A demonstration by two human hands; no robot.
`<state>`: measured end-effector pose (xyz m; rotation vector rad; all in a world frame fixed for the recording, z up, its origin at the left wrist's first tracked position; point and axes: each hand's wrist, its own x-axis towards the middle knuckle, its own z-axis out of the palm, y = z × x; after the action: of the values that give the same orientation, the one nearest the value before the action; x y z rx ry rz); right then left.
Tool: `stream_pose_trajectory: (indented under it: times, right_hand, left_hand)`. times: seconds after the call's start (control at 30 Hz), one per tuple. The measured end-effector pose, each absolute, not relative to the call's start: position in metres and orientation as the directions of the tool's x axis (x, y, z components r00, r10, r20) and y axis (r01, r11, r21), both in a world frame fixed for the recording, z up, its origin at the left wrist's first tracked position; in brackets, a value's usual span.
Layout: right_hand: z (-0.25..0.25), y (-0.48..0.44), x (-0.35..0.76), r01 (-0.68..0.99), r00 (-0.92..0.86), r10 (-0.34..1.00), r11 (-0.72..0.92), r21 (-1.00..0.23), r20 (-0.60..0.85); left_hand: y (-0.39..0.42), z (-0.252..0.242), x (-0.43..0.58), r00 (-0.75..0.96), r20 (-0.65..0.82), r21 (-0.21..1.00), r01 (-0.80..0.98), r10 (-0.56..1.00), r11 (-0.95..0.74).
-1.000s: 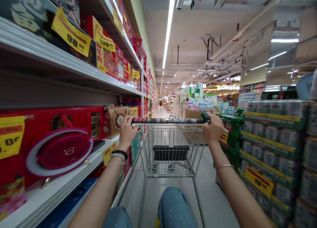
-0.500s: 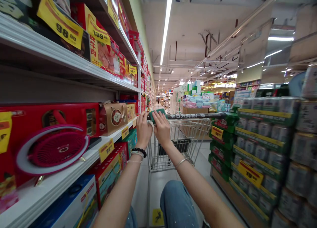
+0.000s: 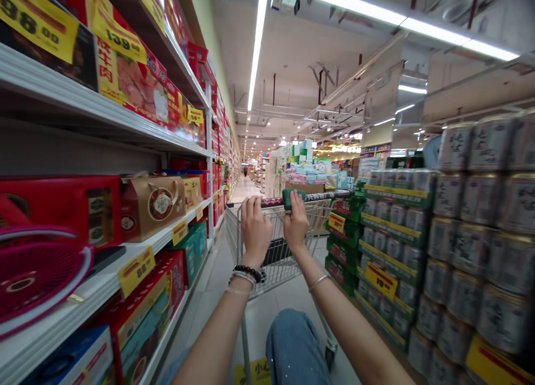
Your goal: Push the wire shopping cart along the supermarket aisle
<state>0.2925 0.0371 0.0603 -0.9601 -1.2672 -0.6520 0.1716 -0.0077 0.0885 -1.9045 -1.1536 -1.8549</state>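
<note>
Shelves on the left carried red gift boxes, a brown carton and a pink fan, with yellow price tags along the edges. Stacked cans stood on the right. A light strip ran along the ceiling near a security camera.

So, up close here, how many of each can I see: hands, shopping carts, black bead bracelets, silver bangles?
hands: 2, the left hand and the right hand, both gripping the cart
shopping cart: 1
black bead bracelet: 1, on the left wrist
silver bangle: 1, on the right wrist
Total: 5
</note>
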Motion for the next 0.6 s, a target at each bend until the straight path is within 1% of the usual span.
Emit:
stream_pose_trajectory:
  times: [0.1,0.17,0.2,0.27,0.33,0.4,0.47,0.53,0.6]
  right_hand:
    - [0.061,0.025,0.298,0.852,0.067,0.114,0.511,-0.116,0.991]
    - [0.063,0.015,0.316,0.849,-0.049,0.126,0.528,-0.025,0.991]
    - [0.064,0.011,0.327,0.850,-0.081,0.132,0.526,-0.001,0.988]
    - [0.066,0.003,0.351,0.864,-0.074,0.134,0.503,-0.003,0.988]
    - [0.068,-0.004,0.370,0.885,0.003,0.113,0.462,-0.055,0.994]
    - [0.070,-0.010,0.381,0.898,0.070,0.081,0.429,-0.098,0.994]
    - [0.072,-0.016,0.385,0.906,0.097,0.055,0.408,-0.111,0.994]
    - [0.075,-0.022,0.384,0.919,0.080,0.037,0.383,-0.088,0.996]
    - [0.078,-0.026,0.381,0.939,0.018,0.022,0.344,-0.024,1.000]
  left_hand:
    - [-0.010,0.087,0.188,-0.069,0.931,0.326,0.600,0.358,-0.731]
    - [-0.006,0.085,0.188,-0.029,0.932,0.324,0.519,0.362,-0.791]
    - [-0.001,0.084,0.184,-0.017,0.928,0.335,0.476,0.372,-0.814]
    - [0.017,0.080,0.172,-0.002,0.905,0.388,0.412,0.425,-0.824]
    - [0.042,0.076,0.158,0.023,0.865,0.447,0.415,0.501,-0.792]
    - [0.071,0.072,0.149,0.112,0.789,0.514,0.417,0.604,-0.749]
    - [0.096,0.067,0.149,0.225,0.698,0.580,0.380,0.680,-0.721]
    - [0.114,0.063,0.159,0.205,0.668,0.641,0.329,0.715,-0.693]
    - [0.123,0.059,0.176,0.122,0.681,0.665,0.311,0.723,-0.679]
